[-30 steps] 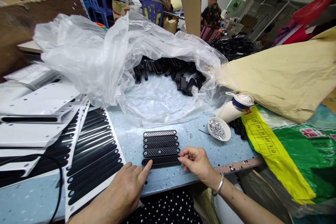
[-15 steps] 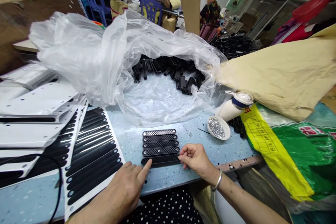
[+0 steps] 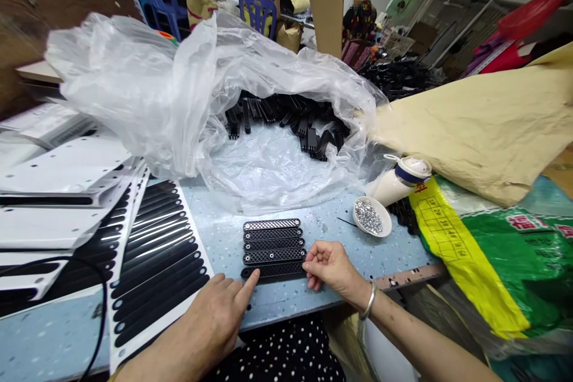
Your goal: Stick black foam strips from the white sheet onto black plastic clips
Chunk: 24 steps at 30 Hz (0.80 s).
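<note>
Several black plastic strips [image 3: 273,242] with a lattice face lie side by side on the blue speckled table, most with small silver dots at their ends. The nearest strip [image 3: 280,271] is slightly askew from the others. My left hand [image 3: 221,304] rests its outstretched index finger on that strip's left end, its other fingers bent. At the strip's right end, my right hand [image 3: 329,265] has thumb and index finger pinched together; what they hold, if anything, is too small to make out. A white bowl [image 3: 372,216] of tiny silver pieces stands to the right.
A clear plastic bag [image 3: 277,179] holding many black strips lies behind. Sheets of long black stickers [image 3: 156,262] cover the left side. A cream bottle [image 3: 398,179] stands behind the bowl, beside a green-yellow sack [image 3: 483,262]. Two people [image 3: 360,12] sit at the back.
My hands hold nearly the same places; the right one has shifted very slightly. In the background, the person in stripes has changed posture.
</note>
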Motion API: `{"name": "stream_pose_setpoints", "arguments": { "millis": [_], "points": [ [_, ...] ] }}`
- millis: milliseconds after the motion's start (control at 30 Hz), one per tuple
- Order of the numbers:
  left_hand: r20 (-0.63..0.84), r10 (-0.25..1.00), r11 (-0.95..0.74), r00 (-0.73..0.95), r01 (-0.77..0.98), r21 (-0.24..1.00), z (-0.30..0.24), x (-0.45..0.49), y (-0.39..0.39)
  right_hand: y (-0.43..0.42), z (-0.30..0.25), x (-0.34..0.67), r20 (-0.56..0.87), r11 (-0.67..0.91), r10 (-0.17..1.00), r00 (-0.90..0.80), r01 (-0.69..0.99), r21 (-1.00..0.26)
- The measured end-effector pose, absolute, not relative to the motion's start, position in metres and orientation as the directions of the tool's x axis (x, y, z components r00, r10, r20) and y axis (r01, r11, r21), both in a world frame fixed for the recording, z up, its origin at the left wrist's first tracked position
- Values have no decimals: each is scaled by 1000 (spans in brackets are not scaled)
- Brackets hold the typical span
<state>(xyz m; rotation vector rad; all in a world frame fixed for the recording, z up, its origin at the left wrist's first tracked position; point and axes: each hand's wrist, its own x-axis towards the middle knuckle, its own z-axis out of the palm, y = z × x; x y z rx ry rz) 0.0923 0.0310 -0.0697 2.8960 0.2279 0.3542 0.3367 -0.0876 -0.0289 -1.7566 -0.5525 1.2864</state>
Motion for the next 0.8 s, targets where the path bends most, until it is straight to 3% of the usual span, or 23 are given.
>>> {"name": "stream_pose_setpoints", "arguments": {
  "millis": [333,633,800],
  "points": [
    [-35,36,-993,999,40,115,-29,88,44,-78,-29,344,-567,-585,766,301,-38,-810],
    [-70,44,-996,997,50,75,-29,71,65,-83,-32,337,-518,-560,762,388,-5,-828],
    [8,44,-989,999,42,140,-51,64,66,-83,-29,337,-527,-564,759,382,-20,-826]
  ]
}}
